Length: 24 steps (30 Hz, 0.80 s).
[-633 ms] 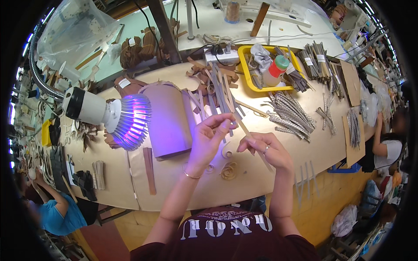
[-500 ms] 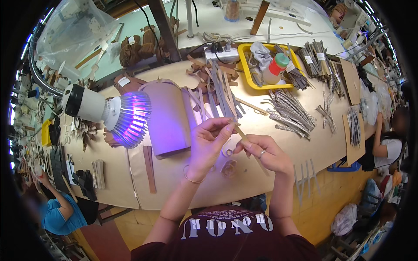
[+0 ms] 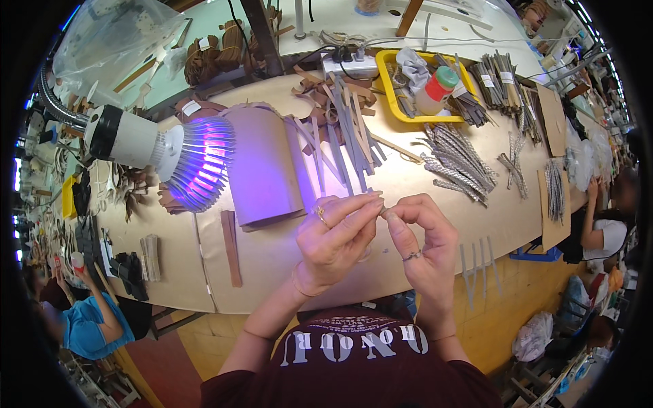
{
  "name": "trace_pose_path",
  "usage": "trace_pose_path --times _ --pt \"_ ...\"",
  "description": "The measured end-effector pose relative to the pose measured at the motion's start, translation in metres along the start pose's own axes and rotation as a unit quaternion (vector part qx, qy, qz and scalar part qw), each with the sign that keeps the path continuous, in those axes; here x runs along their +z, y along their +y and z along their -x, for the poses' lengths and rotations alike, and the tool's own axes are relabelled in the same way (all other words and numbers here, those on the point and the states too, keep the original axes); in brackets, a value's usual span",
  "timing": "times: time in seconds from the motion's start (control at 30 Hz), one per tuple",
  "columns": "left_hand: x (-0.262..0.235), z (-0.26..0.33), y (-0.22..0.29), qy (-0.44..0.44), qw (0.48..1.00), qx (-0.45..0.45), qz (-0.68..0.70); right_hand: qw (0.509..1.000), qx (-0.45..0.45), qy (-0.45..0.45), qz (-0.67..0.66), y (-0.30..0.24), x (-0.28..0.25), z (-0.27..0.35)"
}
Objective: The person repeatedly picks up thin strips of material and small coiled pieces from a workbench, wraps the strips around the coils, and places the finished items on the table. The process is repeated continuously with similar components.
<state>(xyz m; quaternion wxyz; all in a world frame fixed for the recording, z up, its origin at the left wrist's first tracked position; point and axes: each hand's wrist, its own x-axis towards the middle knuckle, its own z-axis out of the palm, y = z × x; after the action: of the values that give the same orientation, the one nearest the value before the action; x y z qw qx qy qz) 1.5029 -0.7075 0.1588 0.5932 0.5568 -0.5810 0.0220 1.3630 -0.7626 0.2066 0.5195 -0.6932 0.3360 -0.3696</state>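
My left hand point(image 3: 340, 234) and my right hand point(image 3: 425, 238) meet at their fingertips above the near middle of the table. Both are closed in a pinch on a thin strip point(image 3: 383, 211); only a tiny bit of it shows between the fingertips, and the rest is hidden. Just beyond the hands lies a loose heap of grey and tan strips point(image 3: 350, 139). To their right rests a bundle of braided silvery-grey strips point(image 3: 466, 163).
A lit lamp point(image 3: 201, 163) hangs over a curved brown sheet point(image 3: 265, 170) at left. A yellow tray point(image 3: 425, 119) holds a red-and-green bottle point(image 3: 437, 90). Several grey strips point(image 3: 479, 265) overhang the front edge at right. Other people sit at both sides.
The tan strip stretched between my hands no longer shows at length. My left fingers have extended toward the right fingertips, and my right hand has turned more upright. The view has shifted slightly.
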Motion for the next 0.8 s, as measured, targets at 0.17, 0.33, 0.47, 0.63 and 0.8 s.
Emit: trace_pose_path --times 0.17,0.33,0.47,0.63,0.8 --pt "-0.003 0.003 -0.001 -0.02 0.998 0.044 -0.044 1.0 0.01 -0.002 0.007 -0.002 0.0 0.001" --pt "-0.004 0.002 0.003 -0.027 0.995 0.064 -0.073 1.0 0.023 0.005 0.01 -0.005 0.002 0.003" --pt "-0.007 0.004 0.004 -0.037 0.993 0.069 -0.093 1.0 0.02 0.005 0.013 -0.006 0.004 0.002" --pt "-0.004 0.006 0.0 -0.027 0.997 0.045 -0.059 1.0 0.027 0.006 0.002 -0.002 0.005 0.002" --pt "-0.002 0.007 0.007 -0.032 0.997 -0.065 0.038 0.997 -0.016 0.0 0.077 0.005 0.005 0.0"
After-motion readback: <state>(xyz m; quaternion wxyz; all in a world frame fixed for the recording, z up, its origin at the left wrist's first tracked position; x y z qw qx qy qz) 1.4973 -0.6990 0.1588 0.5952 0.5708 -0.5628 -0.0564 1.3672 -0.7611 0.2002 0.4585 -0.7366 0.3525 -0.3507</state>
